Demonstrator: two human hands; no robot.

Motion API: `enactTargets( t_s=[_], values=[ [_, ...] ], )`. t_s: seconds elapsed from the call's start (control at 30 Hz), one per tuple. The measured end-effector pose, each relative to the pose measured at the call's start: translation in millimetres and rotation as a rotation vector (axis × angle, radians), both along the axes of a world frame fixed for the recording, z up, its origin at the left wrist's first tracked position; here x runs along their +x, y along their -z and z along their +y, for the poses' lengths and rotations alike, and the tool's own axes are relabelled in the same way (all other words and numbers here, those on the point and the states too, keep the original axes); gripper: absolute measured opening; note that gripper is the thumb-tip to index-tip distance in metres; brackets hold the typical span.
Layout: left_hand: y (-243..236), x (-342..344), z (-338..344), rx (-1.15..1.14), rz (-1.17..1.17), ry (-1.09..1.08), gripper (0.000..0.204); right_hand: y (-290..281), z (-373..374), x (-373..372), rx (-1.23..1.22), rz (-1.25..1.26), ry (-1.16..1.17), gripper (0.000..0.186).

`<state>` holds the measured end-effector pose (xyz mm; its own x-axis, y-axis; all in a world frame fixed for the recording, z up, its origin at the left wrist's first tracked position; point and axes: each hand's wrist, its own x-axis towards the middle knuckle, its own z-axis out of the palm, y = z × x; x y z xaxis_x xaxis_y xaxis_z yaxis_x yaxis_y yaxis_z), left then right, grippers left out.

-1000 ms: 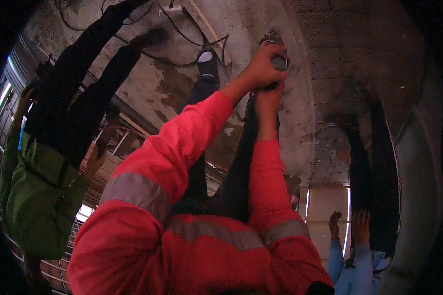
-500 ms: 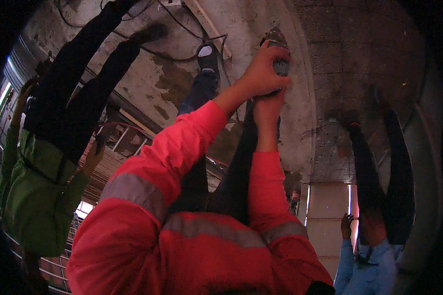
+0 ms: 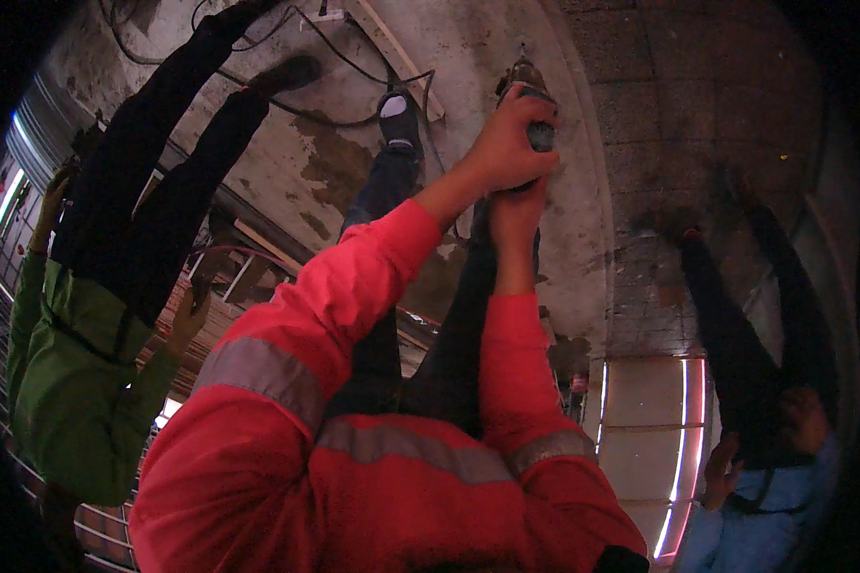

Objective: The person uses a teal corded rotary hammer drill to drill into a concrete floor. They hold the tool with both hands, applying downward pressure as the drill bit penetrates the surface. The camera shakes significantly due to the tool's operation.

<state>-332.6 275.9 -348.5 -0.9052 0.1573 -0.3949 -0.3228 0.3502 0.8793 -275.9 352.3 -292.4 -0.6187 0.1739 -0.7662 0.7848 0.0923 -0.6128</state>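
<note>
Against the concrete surface (image 3: 506,48), both hands (red-sleeved) hold a power tool (image 3: 535,105)

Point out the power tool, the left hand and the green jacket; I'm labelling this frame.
power tool (image 3: 541,136), head view, on its dark body beside the fingers.
left hand (image 3: 502,148), head view, on the back of the hand gripping the tool.
green jacket (image 3: 72,382), head view, on a co-worker's torso.

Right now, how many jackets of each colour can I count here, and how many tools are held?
Red jacket: 1
Green jacket: 1
Light blue jacket: 1
Dark tool, gripped by left hand: 1
Total: 4
</note>
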Motion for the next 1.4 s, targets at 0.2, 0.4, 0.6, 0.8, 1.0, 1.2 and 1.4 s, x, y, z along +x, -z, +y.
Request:
enactTargets(
  t_s=[0.2,0.4,0.6,0.8,1.0,1.2,1.4],
  values=[
    [13,-1,-1,0.0,0.07,-0.006,0.042,11,3,3,0.05,0.046,-0.075,0.071],
    [37,-24,-5,-0.044,-0.199,0.019,0.045,40,3,-21,-0.006,-0.04,-0.055,0.071],
    [76,-33,-14,-0.081,-0.072,-0.023,0.04,87,-11,-26,-0.003,-0.057,-0.046,0.077],
    [58,-30,-7,-0.047,-0.045,0.092,0.039,94,-16,0,-0.078,0.142,0.123,0.063],
    [32,-17,-7,-0.083,0.055,0.101,0.038,56,-17,6,-0.089,0.185,0.13,0.059],
    [71,-37,-10,-0.126,-0.12,0.0,0.039,94,-7,-23,0.02,0.153,-0.109,0.074],
    [82,-33,-14,0.007,-0.101,-0.102,0.037,95,-9,-29,0.09,0.044,-0.163,0.084]
  ],
)
